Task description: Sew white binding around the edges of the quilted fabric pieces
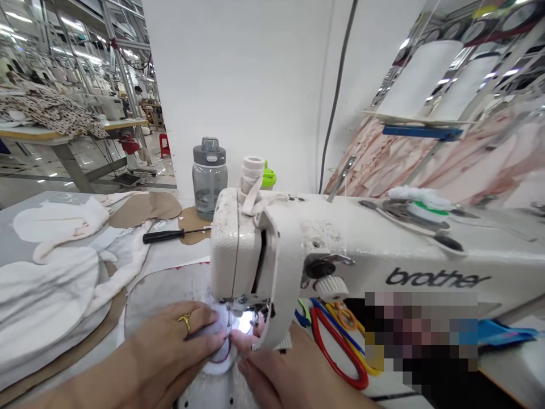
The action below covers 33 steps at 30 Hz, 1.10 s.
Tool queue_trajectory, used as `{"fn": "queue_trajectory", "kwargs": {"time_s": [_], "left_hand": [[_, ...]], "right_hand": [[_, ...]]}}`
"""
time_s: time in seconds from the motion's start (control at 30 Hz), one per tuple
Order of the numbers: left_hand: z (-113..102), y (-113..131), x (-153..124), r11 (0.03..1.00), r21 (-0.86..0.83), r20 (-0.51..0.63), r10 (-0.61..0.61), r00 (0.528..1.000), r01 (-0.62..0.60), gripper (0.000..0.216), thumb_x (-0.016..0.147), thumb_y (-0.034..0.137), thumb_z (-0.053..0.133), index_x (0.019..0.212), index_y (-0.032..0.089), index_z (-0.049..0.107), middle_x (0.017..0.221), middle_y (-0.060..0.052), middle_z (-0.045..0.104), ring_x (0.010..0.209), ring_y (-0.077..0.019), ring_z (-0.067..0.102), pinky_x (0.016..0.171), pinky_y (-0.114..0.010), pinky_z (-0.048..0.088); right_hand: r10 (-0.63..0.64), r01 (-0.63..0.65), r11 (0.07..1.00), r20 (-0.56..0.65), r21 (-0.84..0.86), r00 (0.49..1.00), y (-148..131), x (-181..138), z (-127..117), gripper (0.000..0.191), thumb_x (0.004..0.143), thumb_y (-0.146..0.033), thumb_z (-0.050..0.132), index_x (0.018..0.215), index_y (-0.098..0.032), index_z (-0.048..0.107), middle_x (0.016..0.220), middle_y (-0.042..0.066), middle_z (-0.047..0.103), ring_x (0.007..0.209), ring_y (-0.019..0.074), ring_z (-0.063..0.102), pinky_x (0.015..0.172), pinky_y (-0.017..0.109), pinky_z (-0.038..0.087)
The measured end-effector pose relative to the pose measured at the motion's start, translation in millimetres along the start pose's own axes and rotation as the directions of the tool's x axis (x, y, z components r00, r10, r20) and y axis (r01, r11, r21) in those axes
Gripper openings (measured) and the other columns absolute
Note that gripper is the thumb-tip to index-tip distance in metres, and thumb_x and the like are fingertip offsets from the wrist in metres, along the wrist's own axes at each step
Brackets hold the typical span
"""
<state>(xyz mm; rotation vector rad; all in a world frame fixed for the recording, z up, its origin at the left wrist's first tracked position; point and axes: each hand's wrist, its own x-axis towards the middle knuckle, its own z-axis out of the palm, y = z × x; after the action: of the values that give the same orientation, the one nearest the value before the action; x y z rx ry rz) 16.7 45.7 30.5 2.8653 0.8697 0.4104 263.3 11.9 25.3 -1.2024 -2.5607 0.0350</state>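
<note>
- In the head view, my left grip (pixel 193 329) is not closed around anything: I lay its fingers over a pale panel (pixel 157 295) and press, with a gold-coloured ring (pixel 184 320) on one finger.
- My right grip (pixel 264 355) is partly behind the front of the sewing machine (pixel 374 236); its fingertips are close to the needle, and I cannot tell whether they pinch the cloth.
- The panel lies towards the near edge of the bench (pixel 6 244), its rounded, red-lined end beside the needle.
- Left of it, towards the bench's left edge, I have white cut pieces (pixel 46 301) overlapping one another.
- Nearer the bench's far edge lie a black-handled screwdriver (pixel 164 236) and a brown piece (pixel 159 205); a grey bottle (pixel 210 182) stands upright behind the machine head.
</note>
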Motion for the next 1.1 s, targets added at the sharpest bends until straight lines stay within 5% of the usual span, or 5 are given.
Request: {"fn": "queue_trajectory", "kwargs": {"time_s": [0.3, 0.57, 0.87, 1.1], "left_hand": [[9.0, 0.3, 6.9, 0.999, 0.0, -0.218, -0.045, 0.975, 0.046, 0.031, 0.105, 0.029, 0.034, 0.11, 0.031, 0.065, 0.108, 0.0, 0.071, 0.097, -0.0171, 0.065, 0.089, -0.026, 0.052], [19.5, -3.2, 4.3, 0.993, 0.061, -0.275, -0.076, 0.958, 0.097, 0.032, 0.101, 0.028, 0.035, 0.108, 0.03, 0.067, 0.108, -0.002, 0.071, 0.093, -0.0197, 0.066, 0.091, -0.031, 0.052], [10.4, -16.7, -8.3, 0.993, 0.076, -0.09, -0.078, 0.993, 0.085, 0.034, 0.096, 0.033, 0.052, 0.129, 0.038, 0.06, 0.127, -0.001, 0.067, 0.112, -0.0226, 0.065, 0.095, -0.031, 0.053], [7.6, -13.6, -4.8, 0.984, 0.173, 0.01, -0.049, 0.999, 0.047, 0.038, 0.092, 0.037, 0.058, 0.13, 0.035, 0.06, 0.128, -0.006, 0.066, 0.109, -0.0284, 0.066, 0.091, -0.039, 0.055]], "right_hand": [[-0.018, 0.027, 0.998, 0.133, -0.061, 0.991, 0.4, 4.8, -2.5, 0.035, 0.089, -0.025, 0.058, 0.123, -0.023, 0.069, 0.089, 0.009, 0.071, 0.085, 0.0267, 0.066, 0.076, 0.036, 0.054], [-0.003, 0.002, 0.997, -0.015, -0.077, 1.0, -0.8, -0.6, 0.6, 0.032, 0.091, -0.033, 0.06, 0.118, -0.021, 0.072, 0.093, 0.011, 0.073, 0.086, 0.0272, 0.067, 0.079, 0.036, 0.055], [0.008, -0.007, 0.999, 0.03, -0.04, 1.0, 0.5, -1.3, 1.6, 0.027, 0.092, -0.034, 0.059, 0.11, -0.023, 0.075, 0.095, 0.009, 0.074, 0.087, 0.0266, 0.066, 0.078, 0.034, 0.055], [-0.01, 0.01, 0.997, 0.002, -0.074, 1.0, 1.0, 2.2, 1.5, 0.03, 0.09, -0.032, 0.061, 0.117, -0.025, 0.072, 0.096, 0.01, 0.074, 0.084, 0.0283, 0.067, 0.077, 0.038, 0.056]]}}
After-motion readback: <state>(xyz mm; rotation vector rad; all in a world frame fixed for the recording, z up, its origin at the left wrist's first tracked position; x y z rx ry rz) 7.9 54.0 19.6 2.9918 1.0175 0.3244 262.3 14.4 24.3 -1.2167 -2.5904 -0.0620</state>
